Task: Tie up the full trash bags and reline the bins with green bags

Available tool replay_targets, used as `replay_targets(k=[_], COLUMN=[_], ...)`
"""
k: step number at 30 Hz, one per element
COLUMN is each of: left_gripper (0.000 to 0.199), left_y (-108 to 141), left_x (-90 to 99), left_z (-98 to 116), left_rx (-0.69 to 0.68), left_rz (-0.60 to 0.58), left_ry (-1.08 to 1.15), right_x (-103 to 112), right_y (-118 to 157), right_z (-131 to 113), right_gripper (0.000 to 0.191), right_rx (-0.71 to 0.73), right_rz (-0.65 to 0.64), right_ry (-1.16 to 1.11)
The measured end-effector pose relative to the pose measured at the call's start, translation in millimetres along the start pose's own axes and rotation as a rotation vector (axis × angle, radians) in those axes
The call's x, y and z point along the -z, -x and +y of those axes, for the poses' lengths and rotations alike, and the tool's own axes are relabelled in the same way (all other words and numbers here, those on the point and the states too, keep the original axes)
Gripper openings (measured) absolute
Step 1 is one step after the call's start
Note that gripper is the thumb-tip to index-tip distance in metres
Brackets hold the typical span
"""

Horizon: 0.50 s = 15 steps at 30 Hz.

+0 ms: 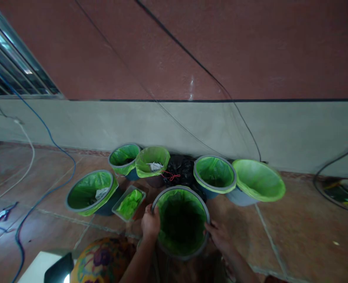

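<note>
- Floral cloth [103, 259] nearest, at seven o'clock
- Green-lined bin [179, 188] at six o'clock
- Left hand [150, 225] gripping its rim at ten o'clock
- Right hand [219, 235] gripping it at three

From where I stand, the person's L hand [151, 224] is out in front, gripping w/ the thumb toward the inner side & the knuckles up, a bit farther fwd than the R hand [219, 236], which faces it, well apart, w/ fingers bent inward in a closed hold. L forearm [137, 261] is bare & angles up and inward; R forearm [241, 263], also bare, comes in at a flatter slant from the opp. side.
</note>
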<state>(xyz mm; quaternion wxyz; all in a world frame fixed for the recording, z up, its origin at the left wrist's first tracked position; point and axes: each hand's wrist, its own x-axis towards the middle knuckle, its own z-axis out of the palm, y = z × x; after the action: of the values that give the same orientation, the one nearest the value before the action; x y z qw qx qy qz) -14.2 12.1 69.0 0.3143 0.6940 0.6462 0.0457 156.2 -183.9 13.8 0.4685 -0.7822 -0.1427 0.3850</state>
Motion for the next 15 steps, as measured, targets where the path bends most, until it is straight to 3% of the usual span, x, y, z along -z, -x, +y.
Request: replay_targets(k=[4,7,11,15], left_gripper=[0.043,0.042,0.042,0.041], left_y=[1.9,-1.4,-5.5,-3.0], left_x=[-1.7,-2.5,-4.8,-7.1], left_z=[0.2,5.0,10.5,11.1], left_rx=[-0.035,-0.072,-0.064,-0.071], left_rz=[-0.015,-0.014,0.003,0.019], left_ry=[-0.067,-0.105,-0.191,-0.313], right_x=[5.5,1.9,-7.1,-9.2], right_y=[-4.6,-2.3,-1.4,-6.6], right_z=[-4.5,-19.5,-36.2,-36.3], right_gripper=[0.027,0.03,0.039,0.046], right_rx=[0.051,0.005,-0.053,-0.114], right_rz=[0.127,0.217,0.245,0.186], right_ry=[0.466,0.727,0.871,0.984])
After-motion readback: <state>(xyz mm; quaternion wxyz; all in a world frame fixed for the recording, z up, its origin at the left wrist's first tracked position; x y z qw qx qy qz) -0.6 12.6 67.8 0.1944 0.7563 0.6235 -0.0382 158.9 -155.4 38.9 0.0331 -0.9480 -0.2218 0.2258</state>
